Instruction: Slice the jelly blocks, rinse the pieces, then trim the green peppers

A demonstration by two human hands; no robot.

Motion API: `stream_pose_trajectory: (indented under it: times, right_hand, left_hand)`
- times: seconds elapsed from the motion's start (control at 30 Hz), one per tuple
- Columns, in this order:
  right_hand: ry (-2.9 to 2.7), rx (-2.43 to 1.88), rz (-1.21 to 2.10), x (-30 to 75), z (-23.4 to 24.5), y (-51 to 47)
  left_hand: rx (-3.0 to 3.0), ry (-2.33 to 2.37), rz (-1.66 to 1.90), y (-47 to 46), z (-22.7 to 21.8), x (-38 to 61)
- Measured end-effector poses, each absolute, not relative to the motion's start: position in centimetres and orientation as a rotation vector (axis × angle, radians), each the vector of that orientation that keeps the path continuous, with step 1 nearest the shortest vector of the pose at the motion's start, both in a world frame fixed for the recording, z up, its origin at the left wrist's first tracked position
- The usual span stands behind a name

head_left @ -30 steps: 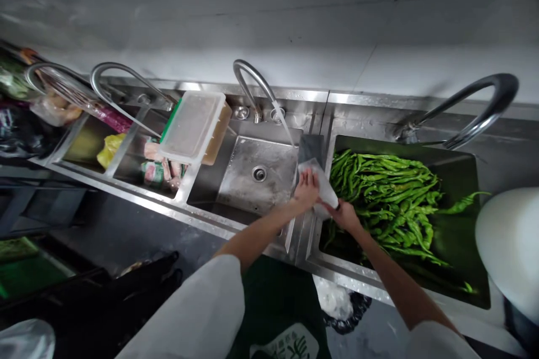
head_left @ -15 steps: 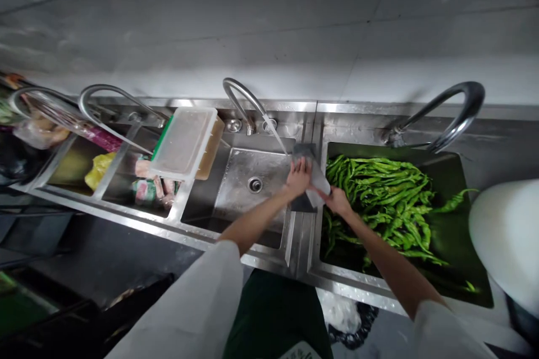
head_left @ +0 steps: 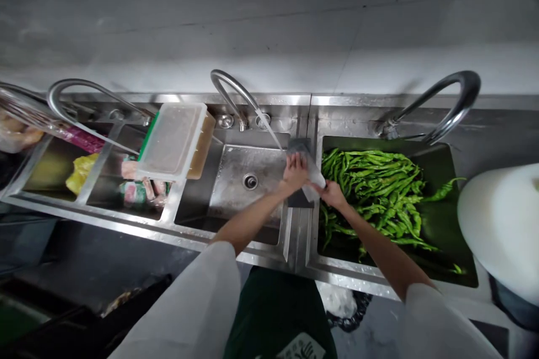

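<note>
A dark grey whetstone lies across the metal ridge between two sink basins. On top of it rests the broad pale blade of a kitchen cleaver, set at a slant. My right hand is closed round the cleaver's handle, which it hides, at the left edge of the pepper basin. My left hand lies over the blade, its outstretched fingers pressing flat on the metal. Water runs from the middle faucet in a thin stream that comes down by the stone's far end.
Long green peppers fill much of the right basin. The middle basin has a drain in its floor. Left of it stands a lidded plastic box, near packaged meat and a yellow bag. A white rounded container is at far right.
The view has shifted slightly, moving the sinks leftward in the picture. Both hands stay on the cleaver over the whetstone, with only a small shift of blade and hands.
</note>
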State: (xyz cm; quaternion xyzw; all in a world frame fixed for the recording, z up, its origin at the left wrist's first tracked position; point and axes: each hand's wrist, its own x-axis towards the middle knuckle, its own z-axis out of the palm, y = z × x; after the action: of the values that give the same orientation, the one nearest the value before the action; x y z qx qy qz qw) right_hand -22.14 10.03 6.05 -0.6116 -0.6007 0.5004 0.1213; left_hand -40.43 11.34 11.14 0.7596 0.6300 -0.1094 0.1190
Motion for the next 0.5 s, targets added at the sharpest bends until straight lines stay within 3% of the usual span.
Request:
stream_pose_trajectory:
  times: [0.23,0.5]
  right_hand:
    - [-1.55,-1.632,1.753,-24.4,6.4,18.0]
    - [-1.634,-1.673,1.688,-21.1,6.4,6.5]
  left_hand:
    - [2.113,1.896,-0.414,21.7,12.0,-41.6]
    - [2.2,1.831,-0.392,9.8,12.5,-39.3]
